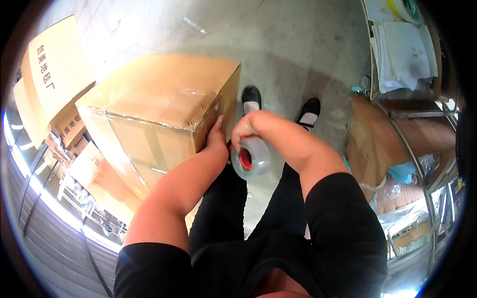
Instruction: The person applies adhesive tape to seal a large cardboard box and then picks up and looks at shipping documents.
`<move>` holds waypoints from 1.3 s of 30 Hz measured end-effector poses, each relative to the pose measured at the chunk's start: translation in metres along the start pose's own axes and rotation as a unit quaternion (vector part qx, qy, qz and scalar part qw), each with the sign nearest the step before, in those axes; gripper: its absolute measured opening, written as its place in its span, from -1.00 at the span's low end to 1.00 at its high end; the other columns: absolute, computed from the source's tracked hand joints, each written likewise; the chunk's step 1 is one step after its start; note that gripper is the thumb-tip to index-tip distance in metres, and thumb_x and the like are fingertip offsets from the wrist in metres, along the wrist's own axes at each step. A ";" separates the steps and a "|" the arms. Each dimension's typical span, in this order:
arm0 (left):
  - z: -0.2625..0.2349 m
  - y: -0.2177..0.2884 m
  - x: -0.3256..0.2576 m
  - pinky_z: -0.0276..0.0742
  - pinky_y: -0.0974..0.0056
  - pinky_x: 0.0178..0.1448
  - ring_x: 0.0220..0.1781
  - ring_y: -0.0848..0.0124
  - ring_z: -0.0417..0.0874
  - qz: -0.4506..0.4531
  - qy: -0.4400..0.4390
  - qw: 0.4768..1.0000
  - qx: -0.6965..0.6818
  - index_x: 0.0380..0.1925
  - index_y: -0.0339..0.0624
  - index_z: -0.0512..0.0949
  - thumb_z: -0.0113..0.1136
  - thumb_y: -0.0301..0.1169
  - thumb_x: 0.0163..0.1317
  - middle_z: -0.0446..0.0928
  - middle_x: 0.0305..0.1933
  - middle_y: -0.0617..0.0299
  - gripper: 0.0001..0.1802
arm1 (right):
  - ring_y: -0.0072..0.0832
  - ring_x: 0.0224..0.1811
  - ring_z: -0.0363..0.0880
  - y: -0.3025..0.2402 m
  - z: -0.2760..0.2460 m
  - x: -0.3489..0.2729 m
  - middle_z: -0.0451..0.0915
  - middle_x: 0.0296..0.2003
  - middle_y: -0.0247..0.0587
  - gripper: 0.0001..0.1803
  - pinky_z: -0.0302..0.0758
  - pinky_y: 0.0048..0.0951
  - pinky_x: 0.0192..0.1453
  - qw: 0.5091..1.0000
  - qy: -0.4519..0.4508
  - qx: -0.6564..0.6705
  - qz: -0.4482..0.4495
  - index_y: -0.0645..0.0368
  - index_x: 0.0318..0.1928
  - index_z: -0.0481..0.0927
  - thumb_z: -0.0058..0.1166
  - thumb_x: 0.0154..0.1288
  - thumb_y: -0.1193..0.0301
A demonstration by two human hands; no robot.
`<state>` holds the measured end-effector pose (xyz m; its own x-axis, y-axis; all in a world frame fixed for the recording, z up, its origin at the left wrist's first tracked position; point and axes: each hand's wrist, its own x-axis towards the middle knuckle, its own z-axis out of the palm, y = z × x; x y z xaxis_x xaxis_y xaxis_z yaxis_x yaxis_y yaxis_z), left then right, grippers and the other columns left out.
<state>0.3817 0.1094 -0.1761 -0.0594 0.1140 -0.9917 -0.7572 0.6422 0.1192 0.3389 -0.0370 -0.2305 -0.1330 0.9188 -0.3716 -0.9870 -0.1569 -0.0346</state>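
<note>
A large brown cardboard box (154,84) stands in front of me to the left, with strips of clear tape along its edges and side. My left hand (215,133) lies against the box's right side near the corner. Its thumb and stretched fingers press the cardboard, partly in shadow. Beside it, my right hand (244,128) grips a thick roll of clear packing tape (261,158) with a red core. The roll hangs over my legs, close to the box's right side. Whether a strip runs from the roll to the box I cannot tell.
More printed cardboard boxes (57,64) stand at the far left. To the right, a metal-framed rack (407,114) carries papers (405,54) and a tape roll, with brown cardboard (375,144) below. A clear plastic scrap (194,25) lies on the concrete floor (298,44).
</note>
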 end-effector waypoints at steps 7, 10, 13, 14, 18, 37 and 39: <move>-0.003 -0.002 -0.006 -0.27 0.00 0.53 0.52 0.29 -0.01 0.000 0.031 0.998 -0.054 0.34 -0.06 0.21 -0.24 -0.08 0.41 0.12 0.47 0.29 -0.43 | -0.41 -0.36 0.59 0.103 -0.030 -0.060 0.60 -0.35 -0.20 -0.80 0.54 -0.35 -0.23 0.954 0.190 0.165 -0.160 0.17 -0.37 0.61 0.26 -0.05 0.38; -0.039 -0.041 -0.048 -0.06 0.01 0.49 0.45 0.25 0.18 0.004 0.107 0.975 -0.194 0.22 -0.09 0.40 -0.19 -0.06 0.40 0.30 0.38 0.18 -0.48 | -0.43 -0.25 0.62 0.157 -0.040 -0.071 0.63 -0.23 -0.19 -0.69 0.57 -0.39 -0.10 0.887 0.131 0.330 -0.297 0.22 -0.15 0.62 0.19 0.02 0.48; -0.045 -0.071 -0.072 0.10 0.03 0.41 0.33 0.27 0.33 -0.027 0.178 0.809 -0.559 0.06 -0.11 0.53 -0.17 0.01 0.40 0.46 0.23 0.16 -0.49 | -0.44 -0.13 0.63 0.168 -0.009 -0.086 0.59 -0.02 -0.17 -0.37 0.55 -0.41 0.04 0.806 0.043 0.339 -0.483 0.26 0.20 0.45 0.17 0.01 0.52; -0.048 -0.085 -0.079 0.20 0.05 0.34 0.24 0.29 0.42 -0.036 0.198 0.593 -0.780 -0.07 -0.12 0.60 -0.18 0.08 0.41 0.55 0.11 0.18 -0.45 | -0.44 -0.13 0.63 0.165 0.006 -0.096 0.59 -0.02 -0.17 -0.37 0.55 -0.41 0.04 0.806 0.047 0.339 -0.483 0.26 0.20 0.45 0.17 0.01 0.52; -0.076 -0.135 -0.117 0.27 0.13 0.25 0.18 0.32 0.44 -0.005 0.022 0.130 -0.991 -0.05 -0.10 0.59 -0.12 0.18 0.36 0.57 0.06 0.25 -0.40 | -0.42 0.01 0.56 0.145 0.050 -0.121 0.48 0.12 -0.18 -0.08 0.49 -0.44 0.13 0.756 0.204 0.207 -0.587 0.16 0.42 0.19 0.21 -0.04 0.50; -0.033 -0.240 -0.068 0.47 0.14 0.15 0.01 0.27 0.62 -0.035 0.203 0.573 -0.793 -0.13 -0.23 0.63 -0.05 -0.04 0.40 0.63 -0.04 0.09 -0.52 | -0.34 -0.05 0.47 0.060 0.028 -0.139 0.46 -0.14 -0.19 -0.06 0.40 -0.41 0.11 0.696 0.506 -0.167 -0.482 -0.13 0.43 0.23 0.26 -0.05 0.49; -0.031 -0.242 -0.049 0.47 0.09 0.11 0.05 0.16 0.59 -0.095 0.144 0.820 -0.546 -0.20 -0.20 0.65 0.00 -0.03 0.35 0.63 -0.07 0.05 -0.54 | -0.27 -0.06 0.49 0.060 0.016 -0.106 0.46 -0.13 -0.14 -0.06 0.42 -0.37 0.09 0.716 0.472 -0.119 -0.501 -0.17 0.43 0.20 0.27 -0.03 0.42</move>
<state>0.5476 -0.0754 -0.1580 0.0951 -0.1945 -0.9763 -0.8922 -0.4516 0.0030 0.2924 -0.1377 -0.1788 0.8613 -0.0226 -0.5075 -0.4869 0.2486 -0.8374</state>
